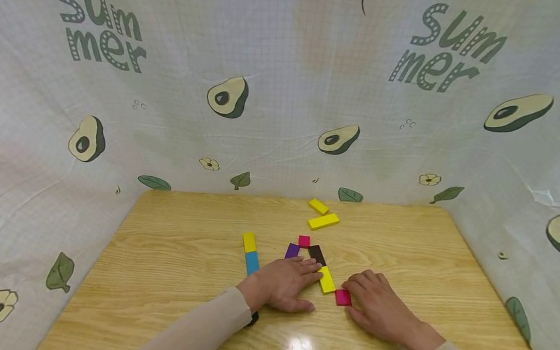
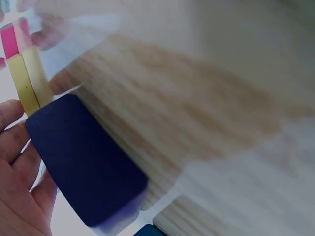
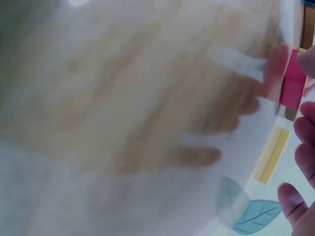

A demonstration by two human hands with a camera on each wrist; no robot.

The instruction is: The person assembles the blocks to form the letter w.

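Observation:
My left hand [image 1: 286,284] lies palm down with its fingers straight, fingertips over the join of a black block [image 1: 317,254] and a yellow block [image 1: 327,281] set end to end. Part of a purple block [image 1: 292,250] shows beyond that hand; in the left wrist view the dark purple block [image 2: 86,160] looms close beside the fingers. At the near end of the yellow block, my right hand [image 1: 379,307] pinches a small magenta block [image 1: 343,298] between thumb and fingers. The right wrist view shows the magenta block [image 3: 294,81] against a fingertip.
Another magenta block [image 1: 304,241] sits at the top between the purple and black ones. To the left, a yellow block [image 1: 249,242] and a blue block [image 1: 252,262] form a line. Two loose yellow blocks [image 1: 323,221] lie farther back on the wooden table [image 1: 179,244]. Printed cloth [image 1: 271,157] surrounds it.

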